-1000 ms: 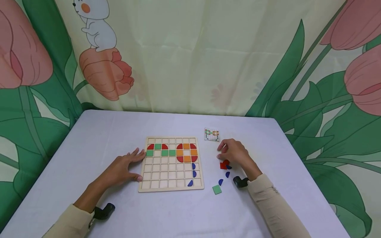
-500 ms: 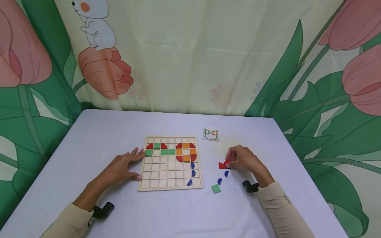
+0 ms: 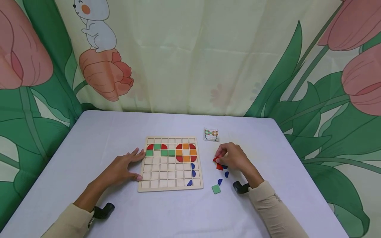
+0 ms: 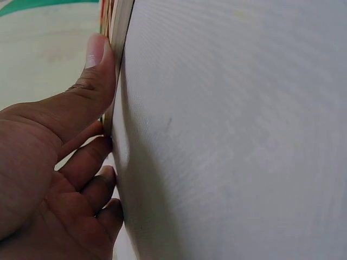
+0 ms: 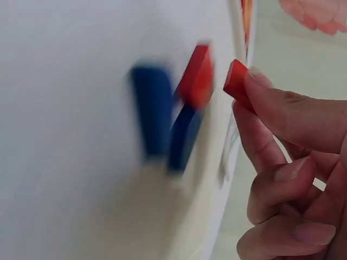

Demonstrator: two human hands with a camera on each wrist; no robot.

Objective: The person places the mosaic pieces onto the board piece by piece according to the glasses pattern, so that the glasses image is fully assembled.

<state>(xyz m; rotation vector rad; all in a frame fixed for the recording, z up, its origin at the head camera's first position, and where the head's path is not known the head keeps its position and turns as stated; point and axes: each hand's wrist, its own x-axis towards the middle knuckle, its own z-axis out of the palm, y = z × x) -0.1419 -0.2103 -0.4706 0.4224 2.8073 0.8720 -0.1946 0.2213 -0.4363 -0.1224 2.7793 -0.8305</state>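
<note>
My right hand (image 3: 235, 157) pinches a small red wooden tile (image 5: 237, 84) between thumb and fingertips, raised above the cloth. Another red tile (image 3: 219, 167) lies just below it, beside a half-round blue tile (image 3: 225, 167) partly hidden by the hand. A square wooden grid board (image 3: 157, 167) sits left of these, with red, green and orange tiles in its upper rows and blue ones down its right side. At the board's left edge, my left hand (image 3: 123, 168) rests with spread fingers and thumb (image 4: 100, 76) touching the rim.
More blue half-round tiles (image 3: 220, 181) and a green square tile (image 3: 216, 189) are scattered right of the board. Behind the board's right corner lies a small printed pattern card (image 3: 211, 135). White cloth covers the table (image 3: 166, 213); a printed curtain (image 3: 190, 66) hangs behind it.
My right hand has come down to the loose tiles, taken a red one and shifted left with it. The left hand stays at the board's edge.
</note>
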